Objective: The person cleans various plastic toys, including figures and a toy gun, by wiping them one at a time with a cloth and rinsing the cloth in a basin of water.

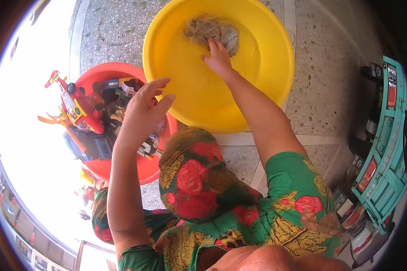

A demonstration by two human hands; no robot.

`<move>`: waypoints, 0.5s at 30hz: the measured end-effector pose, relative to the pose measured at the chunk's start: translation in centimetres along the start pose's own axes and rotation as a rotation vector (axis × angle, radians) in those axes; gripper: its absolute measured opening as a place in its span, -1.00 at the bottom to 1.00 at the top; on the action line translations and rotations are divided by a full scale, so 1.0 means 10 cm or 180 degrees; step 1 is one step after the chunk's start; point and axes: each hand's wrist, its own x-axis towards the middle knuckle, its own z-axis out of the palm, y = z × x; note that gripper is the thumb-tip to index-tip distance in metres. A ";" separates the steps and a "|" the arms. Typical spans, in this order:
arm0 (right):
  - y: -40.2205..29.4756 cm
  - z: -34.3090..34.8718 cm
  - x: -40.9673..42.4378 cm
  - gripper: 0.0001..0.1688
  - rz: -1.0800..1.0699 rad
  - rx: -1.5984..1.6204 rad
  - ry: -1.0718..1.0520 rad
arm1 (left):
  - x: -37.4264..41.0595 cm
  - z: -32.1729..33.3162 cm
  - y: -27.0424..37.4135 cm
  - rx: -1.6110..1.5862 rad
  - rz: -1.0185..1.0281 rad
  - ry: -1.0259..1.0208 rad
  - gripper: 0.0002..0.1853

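A large yellow plastic basin (203, 111) on the floor holds shallow water and a crumpled grey cloth (212, 32). My right hand (219, 58) reaches into the basin, its fingertips at the cloth's lower edge; whether they grip it is not plain. My left hand (146, 105) is raised above the rims of the two basins, thumb and fingers apart, holding nothing. Under and beside it stands a red plastic basin (122, 69) heaped with toys. A red and yellow toy helicopter (76, 106) leans on its left side.
A dark toy vehicle (95, 144) lies in the red basin below the helicopter. At the far right is a turquoise toy truck (381, 172), with other toys beside it. The floor is speckled terrazzo (318, 78) with pale strips. Bright light washes out the left side.
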 end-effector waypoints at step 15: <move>0.65 -0.01 -0.18 -0.32 0.0297 -0.0410 0.1129 | 0.76 0.85 -0.33 -0.3202 -0.1459 -0.0641 -0.35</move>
